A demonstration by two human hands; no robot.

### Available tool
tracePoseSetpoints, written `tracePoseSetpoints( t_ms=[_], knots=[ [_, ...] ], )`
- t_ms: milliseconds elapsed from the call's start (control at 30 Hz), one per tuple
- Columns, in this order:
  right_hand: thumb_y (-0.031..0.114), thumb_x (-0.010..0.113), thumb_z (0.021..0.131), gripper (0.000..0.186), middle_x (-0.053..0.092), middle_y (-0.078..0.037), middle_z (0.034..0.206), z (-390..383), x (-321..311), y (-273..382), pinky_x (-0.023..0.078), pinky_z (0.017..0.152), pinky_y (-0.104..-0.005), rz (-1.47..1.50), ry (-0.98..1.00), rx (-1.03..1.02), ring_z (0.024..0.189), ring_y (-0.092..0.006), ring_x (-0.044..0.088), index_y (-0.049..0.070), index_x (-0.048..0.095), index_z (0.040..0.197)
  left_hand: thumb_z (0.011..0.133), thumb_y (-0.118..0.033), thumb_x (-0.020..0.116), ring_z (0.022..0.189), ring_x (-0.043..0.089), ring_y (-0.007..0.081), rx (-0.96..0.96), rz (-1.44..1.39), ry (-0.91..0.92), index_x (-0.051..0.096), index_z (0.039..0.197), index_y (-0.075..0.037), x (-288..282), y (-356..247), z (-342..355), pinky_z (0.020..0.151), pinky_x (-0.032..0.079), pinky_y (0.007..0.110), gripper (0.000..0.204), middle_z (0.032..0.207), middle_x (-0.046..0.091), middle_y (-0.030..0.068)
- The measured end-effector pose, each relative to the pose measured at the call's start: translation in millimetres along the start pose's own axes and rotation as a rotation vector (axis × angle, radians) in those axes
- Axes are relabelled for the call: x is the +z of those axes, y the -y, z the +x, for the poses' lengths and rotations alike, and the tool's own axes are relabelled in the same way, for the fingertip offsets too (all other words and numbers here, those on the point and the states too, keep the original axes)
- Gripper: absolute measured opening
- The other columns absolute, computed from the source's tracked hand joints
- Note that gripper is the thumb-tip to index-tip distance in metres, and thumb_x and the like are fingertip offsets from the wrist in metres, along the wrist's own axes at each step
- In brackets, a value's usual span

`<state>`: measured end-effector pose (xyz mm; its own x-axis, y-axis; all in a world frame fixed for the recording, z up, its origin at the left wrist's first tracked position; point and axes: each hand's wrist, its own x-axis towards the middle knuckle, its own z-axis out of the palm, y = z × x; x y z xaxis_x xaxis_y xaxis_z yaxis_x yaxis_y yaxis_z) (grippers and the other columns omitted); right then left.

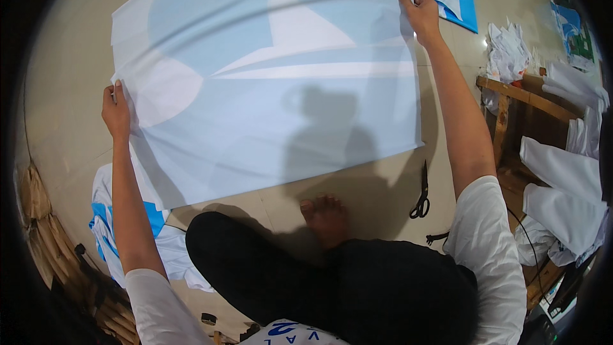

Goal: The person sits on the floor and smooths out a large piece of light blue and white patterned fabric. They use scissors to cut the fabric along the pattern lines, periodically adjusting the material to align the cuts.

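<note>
A large light-blue and white cloth (255, 121) was spread across the upper middle of the frame, its top running out past the upper edge. The left hand (116, 112) held its left border pinched between thumb and fingers, at the left of the frame; the right hand (423, 18) gripped its right border the same way, higher up, at the upper right. Creases ran across the upper part of the cloth, and a shadow fell on its lower right.

Black-handled scissors (419, 203) lay on the tiled floor (70, 108) right of centre, near a bare foot (327, 220). A folded blue and white piece (456, 3) lay at the upper right, crumpled blue and white fabric (182, 255) at the lower left, and white cloths (562, 211) at the right.
</note>
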<state>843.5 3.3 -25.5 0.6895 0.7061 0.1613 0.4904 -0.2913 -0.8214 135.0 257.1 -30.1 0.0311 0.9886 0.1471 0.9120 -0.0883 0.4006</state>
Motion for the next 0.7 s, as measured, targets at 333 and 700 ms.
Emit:
tracePoseSetpoints(
  t_ms=[333,700],
  knots=[
    [0.031,0.075,0.103,0.033,0.074,-0.003,0.088,16.6,10.3,-8.6,0.052,0.071,-0.0285,-0.193,-0.073,-0.081,0.075,-0.0098,0.062,0.000,0.071,0.113,0.111,-0.050,0.053,0.099,0.069,0.0326,-0.044,-0.029,0.035,0.068,0.118,-0.003,4.9,3.3,1.3,0.092,0.053,0.042,0.050,0.106,0.075,0.0165],
    [0.045,0.081,0.093,0.050,0.077,-0.014,0.093,12.8,22.2,-6.6,0.058,0.082,-0.0402,-0.287,-0.123,-0.094,0.088,-0.0299,0.074,0.002,0.072,0.116,0.108,-0.055,0.057,0.096,0.068,0.0310,-0.012,-0.042,-0.021,0.066,0.127,-0.004,-1.1,19.9,4.0,0.091,0.053,0.041,0.055,0.107,0.074,0.0181]
  ],
)
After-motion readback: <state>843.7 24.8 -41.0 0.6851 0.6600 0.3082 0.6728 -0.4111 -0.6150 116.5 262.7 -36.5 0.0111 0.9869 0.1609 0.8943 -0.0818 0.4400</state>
